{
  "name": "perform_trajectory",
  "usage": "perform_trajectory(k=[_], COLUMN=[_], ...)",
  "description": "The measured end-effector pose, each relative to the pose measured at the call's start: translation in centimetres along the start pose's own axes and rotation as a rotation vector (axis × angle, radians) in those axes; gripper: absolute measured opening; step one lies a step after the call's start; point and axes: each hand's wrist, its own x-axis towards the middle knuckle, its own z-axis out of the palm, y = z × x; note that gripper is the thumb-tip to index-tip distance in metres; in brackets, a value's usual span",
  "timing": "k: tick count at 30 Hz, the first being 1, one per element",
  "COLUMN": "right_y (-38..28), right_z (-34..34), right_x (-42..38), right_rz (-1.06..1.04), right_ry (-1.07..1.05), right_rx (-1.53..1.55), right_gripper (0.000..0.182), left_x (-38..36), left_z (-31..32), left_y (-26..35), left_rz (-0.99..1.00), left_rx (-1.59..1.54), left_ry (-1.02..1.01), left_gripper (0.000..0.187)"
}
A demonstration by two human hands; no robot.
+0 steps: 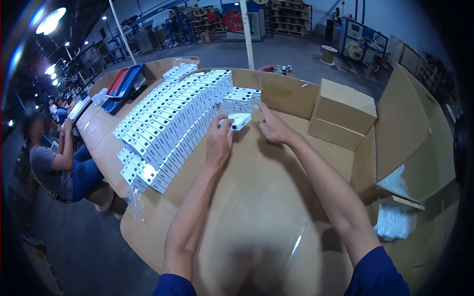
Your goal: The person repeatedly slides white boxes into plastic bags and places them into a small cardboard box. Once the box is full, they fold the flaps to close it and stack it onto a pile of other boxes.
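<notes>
Small white boxes (173, 111) with dark square marks stand in long, tightly packed rows on the cardboard-covered table. My left hand (218, 138) is closed on one white box (241, 121), gripping its left end just right of the rows. My right hand (274, 127) holds nothing; its index finger stretches up toward a smaller group of white boxes (242, 100) while the other fingers curl loosely. That fingertip is right at the group's right edge.
Two brown cartons (345, 106) are stacked at the right, beside a large open carton (402, 128). Clear plastic bags (393, 222) lie in a box at the lower right. A blue tray (123, 91) rests at the far left, and a person (54, 158) sits along the left edge.
</notes>
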Motion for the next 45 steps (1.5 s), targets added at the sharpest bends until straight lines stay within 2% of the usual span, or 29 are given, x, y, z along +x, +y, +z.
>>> perform_trajectory(k=[2,3,6,8,10,13,14,16,17,20,22,24,26,27,29,32,35,38,39,42,45], right_y=[-3.6,-4.1,-6.2,-7.4,-8.8,-10.0,-10.7,-10.2,-10.2,-12.2,-13.1,-11.8,-10.8,-11.1,-9.0,-6.9,-4.6,-1.5,-0.8,-0.4,-0.1], right_z=[-1.8,-2.0,-2.7,-3.0,-3.7,-5.6,-7.4,-10.1,-12.0,-19.2,-23.9,-27.2,-29.8,-30.9,-32.2,-33.4,-33.9,-33.5,-33.4,-33.9,-35.0], right_x=[-3.6,-5.6,-11.1,-14.6,-18.4,-25.2,-27.7,-32.5,-34.9,-41.3,-44.2,-45.6,-45.9,-45.7,-45.3,-44.4,-43.9,-43.8,-43.7,-42.6,-41.3], right_rz=[0.3,0.32,0.334,0.266,0.252,0.138,0.268,0.162,0.131,0.15,0.213,0.157,0.326,0.341,0.279,0.277,0.348,0.248,0.199,0.099,0.106], right_ry=[-0.054,-0.048,-0.082,-0.095,-0.086,0.006,-0.038,0.012,0.024,0.113,0.251,0.478,0.551,0.574,0.63,0.633,0.568,0.511,0.518,0.477,0.349], right_rx=[0.304,0.559,0.995,1.029,0.965,0.672,0.765,0.685,0.627,0.475,0.334,0.065,-0.086,-0.128,-0.204,-0.149,-0.044,-0.137,-0.246,-0.295,-0.313], right_gripper=[0.078,0.075,0.07,0.061,0.047,0.025,0.02,0.017,0.016,0.016,0.018,0.021,0.022,0.022,0.022,0.022,0.024,0.027,0.035,0.043,0.05], left_x=[-1.5,-2.4,-5.6,-8.0,-10.2,-12.4,-12.4,-12.4,-12.2,-8.9,-6.4,-3.9,-1.7,-0.8,0.1,0.7,1.2,1.7,2.3,3.6,4.1], left_z=[-1.7,-2.5,-4.2,-5.0,-5.3,-6.3,-6.8,-7.9,-7.9,-6.6,-3.9,0.1,5.4,8.5,14.7,21.9,21.9,18.6,16.8,14.3,13.1], left_y=[3.4,4.9,9.4,12.9,17.2,21.8,23.8,28.1,30.0,35.1,39.4,42.7,45.2,45.7,45.8,43.2,43.7,44.9,46.1,47.7,48.7], left_rz=[-0.034,-0.048,-0.038,-0.052,-0.161,0.082,-0.011,-0.212,-0.252,0.197,0.34,0.427,0.482,0.529,0.602,0.837,0.354,0.349,0.375,0.318,0.249], left_rx=[-0.085,-0.111,-0.111,-0.119,-0.258,-0.242,-0.405,-0.713,-0.764,-0.503,-0.47,-0.415,-0.338,-0.296,0.069,0.543,0.287,-0.079,-0.157,-0.328,-0.433], left_ry=[0.028,0.028,0.032,0.038,0.009,-0.132,-0.251,-0.489,-0.499,-0.582,-0.514,-0.498,-0.483,-0.455,-0.469,-0.723,-0.865,-0.745,-0.704,-0.744,-0.763], left_gripper=[0.031,0.031,0.033,0.034,0.035,0.034,0.034,0.033,0.03,0.025,0.018,0.015,0.014,0.015,0.02,0.015,0.012,0.01,0.019,0.017,0.016])
